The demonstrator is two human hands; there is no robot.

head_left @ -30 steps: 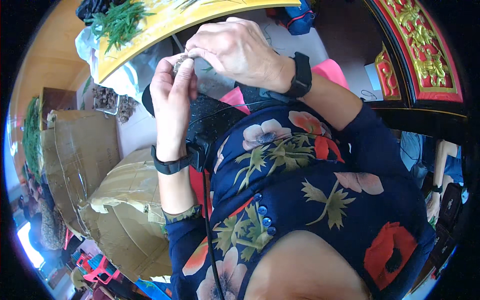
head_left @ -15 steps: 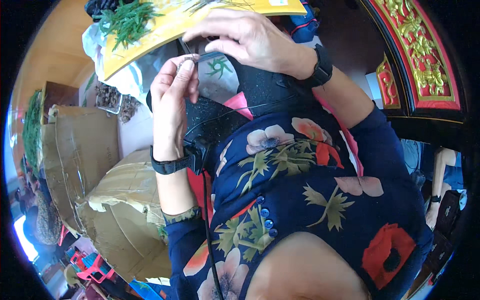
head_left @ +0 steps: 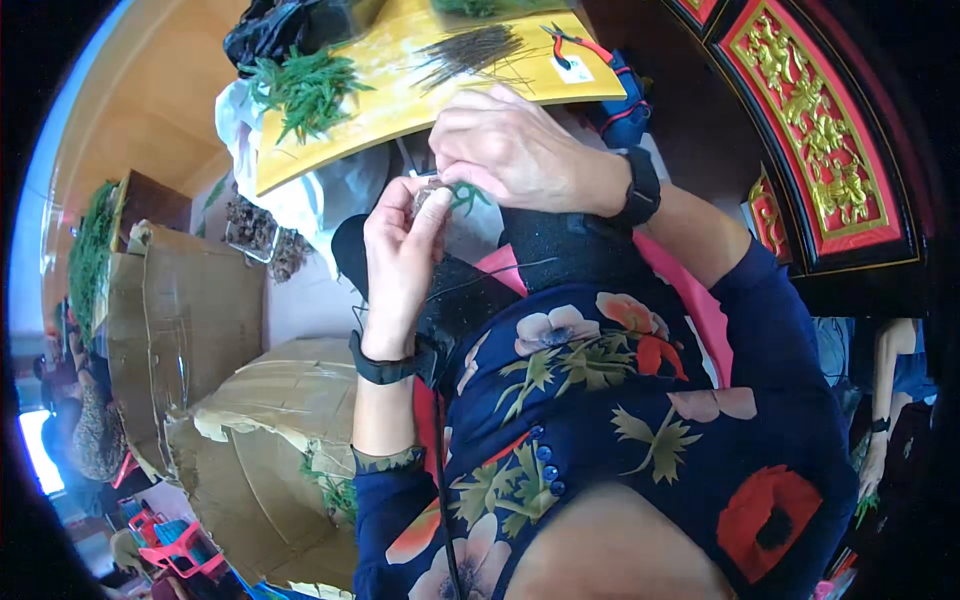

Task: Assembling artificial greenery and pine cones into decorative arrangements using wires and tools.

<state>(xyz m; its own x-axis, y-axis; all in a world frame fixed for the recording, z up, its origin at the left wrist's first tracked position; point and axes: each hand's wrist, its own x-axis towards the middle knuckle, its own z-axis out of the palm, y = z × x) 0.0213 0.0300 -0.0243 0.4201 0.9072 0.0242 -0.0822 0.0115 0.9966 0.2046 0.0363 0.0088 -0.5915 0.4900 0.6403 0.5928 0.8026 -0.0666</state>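
My left hand (head_left: 397, 235) pinches a small brown pine cone (head_left: 427, 200) between thumb and fingertips, above my lap. My right hand (head_left: 500, 150) meets it from the right, fingers curled and pressed together at the cone's upper side. A thin wire showed between the hands a moment earlier; the right fingers now mostly hide it. Beyond the hands stands a yellow table (head_left: 400, 112). On it lie a heap of green sprigs (head_left: 310, 92), a bundle of dark thin wires (head_left: 468, 55) and red-handled pliers (head_left: 580, 42).
At the left stand open cardboard boxes (head_left: 180, 320), with a container of brown cones (head_left: 250, 232) behind them. A black bag (head_left: 280, 40) sits at the table's far left. Red and gold carved panels (head_left: 810, 120) rise at the right. Another person's hand (head_left: 872, 465) shows at the far right.
My view has shifted, showing more of the table. My right hand has come down from above the cone, its fingers closing in beside it. The left hand still grips the cone.
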